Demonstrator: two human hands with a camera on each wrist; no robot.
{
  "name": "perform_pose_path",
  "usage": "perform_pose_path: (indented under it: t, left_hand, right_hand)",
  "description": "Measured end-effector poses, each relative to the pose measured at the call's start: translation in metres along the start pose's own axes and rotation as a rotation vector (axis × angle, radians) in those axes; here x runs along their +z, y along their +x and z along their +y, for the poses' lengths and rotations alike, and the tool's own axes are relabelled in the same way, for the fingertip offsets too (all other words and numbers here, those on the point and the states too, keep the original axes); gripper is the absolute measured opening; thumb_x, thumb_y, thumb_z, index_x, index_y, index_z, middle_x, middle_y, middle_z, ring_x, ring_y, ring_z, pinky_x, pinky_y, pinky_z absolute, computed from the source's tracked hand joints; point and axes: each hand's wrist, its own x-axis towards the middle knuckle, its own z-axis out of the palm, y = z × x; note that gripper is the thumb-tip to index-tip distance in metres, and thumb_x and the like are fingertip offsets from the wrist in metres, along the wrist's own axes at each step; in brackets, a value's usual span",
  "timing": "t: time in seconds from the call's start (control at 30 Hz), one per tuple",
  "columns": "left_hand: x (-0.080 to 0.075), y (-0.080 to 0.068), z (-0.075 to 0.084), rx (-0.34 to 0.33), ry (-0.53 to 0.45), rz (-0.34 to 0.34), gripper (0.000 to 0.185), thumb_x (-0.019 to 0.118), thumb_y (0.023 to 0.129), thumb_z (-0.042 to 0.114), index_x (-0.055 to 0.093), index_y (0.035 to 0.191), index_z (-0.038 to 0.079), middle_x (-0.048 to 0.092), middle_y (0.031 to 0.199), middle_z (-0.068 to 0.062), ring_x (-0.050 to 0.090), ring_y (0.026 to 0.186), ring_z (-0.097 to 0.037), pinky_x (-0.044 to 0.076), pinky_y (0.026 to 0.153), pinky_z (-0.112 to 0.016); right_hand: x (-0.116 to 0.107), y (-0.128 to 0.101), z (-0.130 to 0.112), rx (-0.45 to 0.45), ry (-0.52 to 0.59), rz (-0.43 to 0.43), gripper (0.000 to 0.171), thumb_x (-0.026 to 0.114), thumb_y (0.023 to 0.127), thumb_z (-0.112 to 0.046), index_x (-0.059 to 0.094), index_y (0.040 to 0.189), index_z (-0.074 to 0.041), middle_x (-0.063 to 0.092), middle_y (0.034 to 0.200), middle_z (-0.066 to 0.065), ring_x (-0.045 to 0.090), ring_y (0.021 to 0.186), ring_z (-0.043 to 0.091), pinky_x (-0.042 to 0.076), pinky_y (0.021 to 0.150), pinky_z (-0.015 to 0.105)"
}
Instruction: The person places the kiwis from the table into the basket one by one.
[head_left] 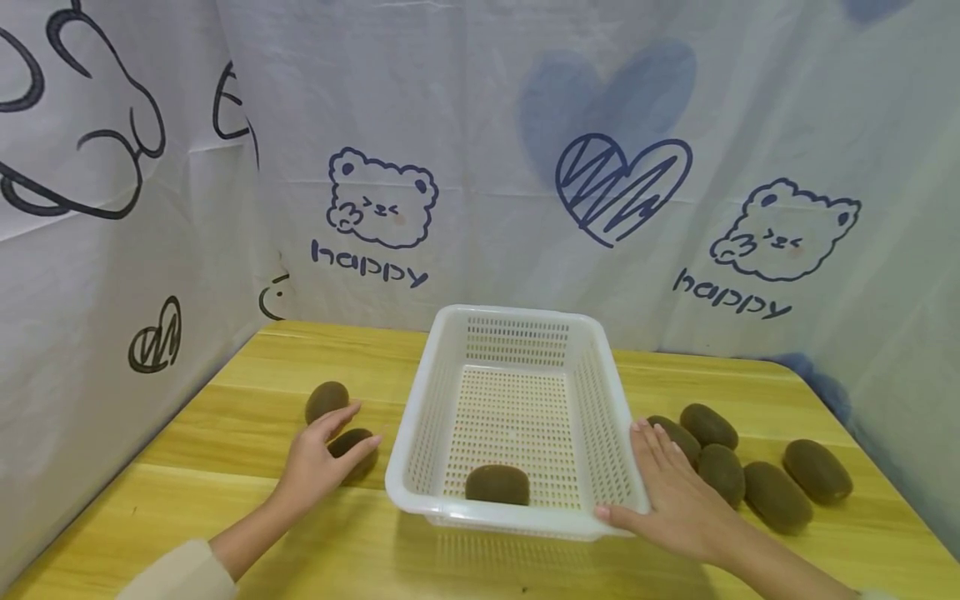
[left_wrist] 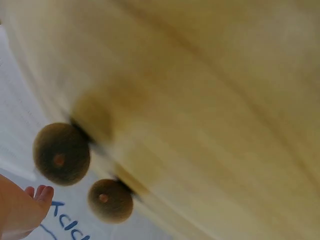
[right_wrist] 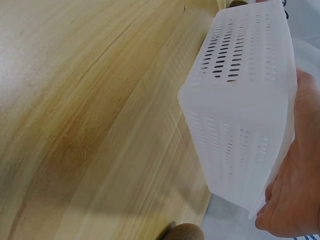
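Note:
My left hand (head_left: 318, 458) is over two brown kiwifruits on the left of the table. Its thumb and fingers are spread above the nearer kiwifruit (head_left: 354, 454), and the farther kiwifruit (head_left: 326, 402) lies by the fingertips. In the left wrist view a gap shows between the hand (left_wrist: 22, 207) and the larger-looking kiwifruit (left_wrist: 61, 155). A white perforated plastic basket (head_left: 517, 518) stands in the middle, with one kiwifruit (head_left: 497, 484) inside at the near end. My right hand (head_left: 678, 500) rests on the basket's near right corner, fingers extended along the rim, thumb on the front edge.
Several kiwifruits (head_left: 777, 497) lie grouped on the right of the wooden table (head_left: 195, 492), close beside my right hand. A printed white cloth (head_left: 480, 242) hangs behind the table and another stretch of cloth runs along its left side.

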Motion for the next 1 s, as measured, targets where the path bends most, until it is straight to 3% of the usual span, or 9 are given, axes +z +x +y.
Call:
perform_pose_path:
  t: [0.37,0.57,0.77,1.0]
  left_hand:
    - [0.001,-0.01,-0.012,-0.045,0.052,-0.01,0.053,0.076,0.076,0.017,0.057,0.118,-0.009,0.058,0.122,-0.027,0.053,0.114,-0.044,0.046,0.093,-0.055]
    - [-0.002,-0.014,-0.018,-0.106,0.076,-0.034,0.057,0.075,0.077,0.023,0.055,0.121,-0.009,0.055,0.125,-0.028,0.05,0.117,-0.045,0.044,0.096,-0.056]
    - [-0.004,-0.017,-0.024,-0.139,0.089,-0.047,0.057,0.076,0.077,0.02,0.054,0.121,-0.01,0.058,0.119,-0.029,0.058,0.106,-0.042,0.053,0.084,-0.049]
    - [-0.006,-0.02,-0.028,-0.232,0.102,-0.121,0.067,0.074,0.078,0.024,0.047,0.126,-0.013,0.052,0.126,-0.033,0.052,0.113,-0.047,0.048,0.091,-0.053]
  right_hand:
    - [0.0,0.0,0.0,0.004,0.004,0.002,0.108,0.06,0.077,-0.061,0.013,0.145,0.01,0.012,0.151,0.03,0.013,0.138,0.048,0.018,0.111,0.061]
    - [0.0,-0.001,0.0,0.002,0.012,0.002,0.108,0.06,0.077,-0.06,0.013,0.144,0.01,0.012,0.151,0.03,0.013,0.138,0.048,0.018,0.111,0.061]
    - [0.0,-0.001,0.001,0.005,0.011,-0.003,0.108,0.06,0.077,-0.06,0.012,0.145,0.01,0.012,0.152,0.029,0.013,0.138,0.048,0.018,0.11,0.062]
    - [0.0,-0.001,0.001,0.002,0.014,-0.004,0.108,0.06,0.077,-0.06,0.011,0.145,0.009,0.011,0.152,0.028,0.013,0.139,0.047,0.019,0.11,0.061]
